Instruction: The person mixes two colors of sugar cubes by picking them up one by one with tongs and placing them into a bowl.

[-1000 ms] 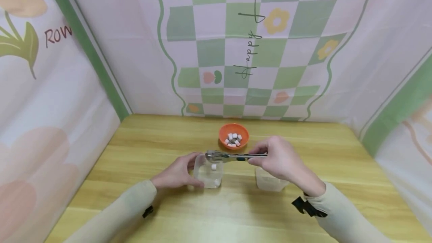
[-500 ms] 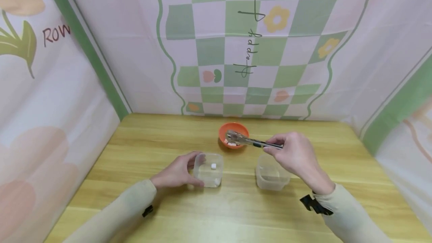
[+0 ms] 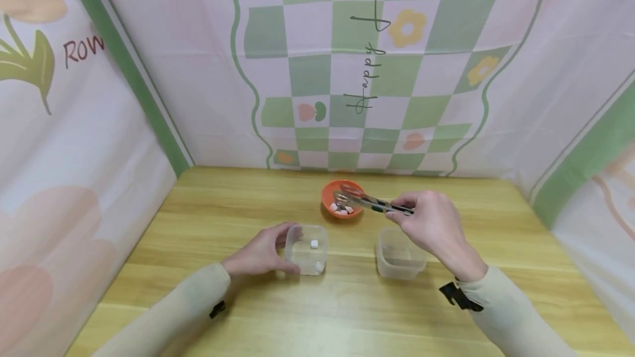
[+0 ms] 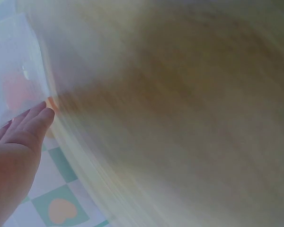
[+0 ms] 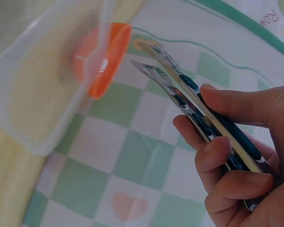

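Note:
My right hand [image 3: 429, 225] grips metal tongs [image 3: 369, 201] with dark grip pads, their tips lowered over the orange bowl [image 3: 328, 201] of small white and dark pieces. In the right wrist view the tongs [image 5: 194, 99] stand slightly apart with nothing visible between the tips. My left hand [image 3: 263, 252] rests against the left side of a clear plastic box [image 3: 307, 249] that holds one white piece [image 3: 314, 243]. A second clear box [image 3: 399, 260] sits partly under my right hand. The left wrist view is blurred, showing only my left hand's fingertips [image 4: 38, 118] beside the table surface.
The wooden table [image 3: 223, 208] is enclosed by fabric walls with green checks and flowers at the back and both sides. The orange bowl [image 5: 106, 59] and a clear box wall [image 5: 42, 94] show in the right wrist view.
My right hand carried the tongs from above the left clear box back and rightward to the orange bowl, then lowered their tips into it. The left hand stayed put.

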`<state>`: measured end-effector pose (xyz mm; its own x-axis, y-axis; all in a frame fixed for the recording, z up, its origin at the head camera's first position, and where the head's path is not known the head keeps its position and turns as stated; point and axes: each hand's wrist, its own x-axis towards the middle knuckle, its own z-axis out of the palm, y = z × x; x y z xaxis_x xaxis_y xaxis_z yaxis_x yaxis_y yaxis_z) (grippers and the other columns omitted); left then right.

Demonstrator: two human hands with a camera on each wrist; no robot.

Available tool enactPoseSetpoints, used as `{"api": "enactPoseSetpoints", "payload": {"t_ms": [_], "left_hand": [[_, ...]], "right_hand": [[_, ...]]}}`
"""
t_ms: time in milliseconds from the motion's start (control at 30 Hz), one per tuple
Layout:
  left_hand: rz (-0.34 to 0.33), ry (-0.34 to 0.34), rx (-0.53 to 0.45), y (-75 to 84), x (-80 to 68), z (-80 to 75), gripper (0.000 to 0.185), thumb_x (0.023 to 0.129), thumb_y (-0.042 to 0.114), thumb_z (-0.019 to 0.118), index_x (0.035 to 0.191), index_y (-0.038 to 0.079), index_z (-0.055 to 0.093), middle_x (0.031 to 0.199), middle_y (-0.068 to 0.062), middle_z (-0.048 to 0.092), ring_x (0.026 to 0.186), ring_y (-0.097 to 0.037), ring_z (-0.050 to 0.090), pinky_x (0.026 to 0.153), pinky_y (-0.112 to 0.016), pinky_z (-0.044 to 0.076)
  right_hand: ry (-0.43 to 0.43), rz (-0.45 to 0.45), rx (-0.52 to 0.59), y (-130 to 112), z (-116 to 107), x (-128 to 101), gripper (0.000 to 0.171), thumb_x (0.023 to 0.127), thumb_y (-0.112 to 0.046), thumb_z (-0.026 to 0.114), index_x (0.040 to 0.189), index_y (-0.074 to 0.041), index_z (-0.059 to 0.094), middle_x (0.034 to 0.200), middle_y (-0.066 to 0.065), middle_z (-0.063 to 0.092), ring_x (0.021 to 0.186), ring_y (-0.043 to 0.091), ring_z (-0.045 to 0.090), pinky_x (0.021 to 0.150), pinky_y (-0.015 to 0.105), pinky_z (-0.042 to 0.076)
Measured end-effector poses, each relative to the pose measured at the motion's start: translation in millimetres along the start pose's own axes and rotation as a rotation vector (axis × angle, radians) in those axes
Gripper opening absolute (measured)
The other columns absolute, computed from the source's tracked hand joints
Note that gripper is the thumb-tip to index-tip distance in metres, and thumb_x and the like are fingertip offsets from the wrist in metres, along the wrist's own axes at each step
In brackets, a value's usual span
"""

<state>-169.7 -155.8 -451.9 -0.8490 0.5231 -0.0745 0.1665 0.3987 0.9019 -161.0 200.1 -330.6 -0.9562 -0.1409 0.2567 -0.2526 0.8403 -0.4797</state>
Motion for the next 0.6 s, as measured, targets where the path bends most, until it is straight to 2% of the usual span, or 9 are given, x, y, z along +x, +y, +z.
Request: {"api": "enactPoseSetpoints", "payload": {"t_ms": [133,300,400,600], "left_hand": [[0.002,-0.003,-0.003,-0.3,0.4,0.0,0.096,0.079,0.015,0.095,0.158,0.005,0.042,0.153,-0.009,0.055,0.140,-0.029,0.052,0.117,-0.044,0.041],[0.012,-0.001,0.001,-1.6,1.2,0.0,0.096,0.079,0.015,0.096,0.158,0.005,0.042,0.151,-0.009,0.056,0.139,-0.028,0.053,0.117,-0.044,0.043],[0.014,-0.004,-0.008,-1.9,1.4,-0.2,0.097,0.078,0.016,0.096,0.158,0.004,0.042,0.150,-0.010,0.057,0.138,-0.029,0.054,0.116,-0.044,0.043],[0.004,-0.001,-0.007,-1.7,0.5,-0.5,0.096,0.078,0.016,0.096,0.157,0.006,0.043,0.151,-0.009,0.057,0.139,-0.028,0.053,0.117,-0.045,0.042]], "right_hand": [[-0.013,-0.032,0.017,-14.2,-6.9,-5.5,0.016,0.086,-0.024,0.088,0.098,-0.014,0.085,0.093,0.002,0.080,0.055,0.013,0.051,0.046,0.031,0.031],[-0.031,-0.133,-0.006,-34.9,-12.5,-16.9,0.011,0.083,-0.021,0.090,0.092,-0.018,0.085,0.088,-0.004,0.079,0.067,0.010,0.066,0.056,0.033,0.050],[-0.065,-0.172,-0.038,-46.2,-13.5,-23.2,0.011,0.082,-0.021,0.091,0.091,-0.019,0.085,0.088,-0.006,0.078,0.074,0.011,0.071,0.063,0.037,0.056],[-0.152,-0.221,-0.087,-68.6,-9.8,-29.0,0.010,0.083,-0.021,0.090,0.090,-0.019,0.084,0.083,-0.009,0.075,0.062,0.006,0.058,0.055,0.033,0.050]]}}
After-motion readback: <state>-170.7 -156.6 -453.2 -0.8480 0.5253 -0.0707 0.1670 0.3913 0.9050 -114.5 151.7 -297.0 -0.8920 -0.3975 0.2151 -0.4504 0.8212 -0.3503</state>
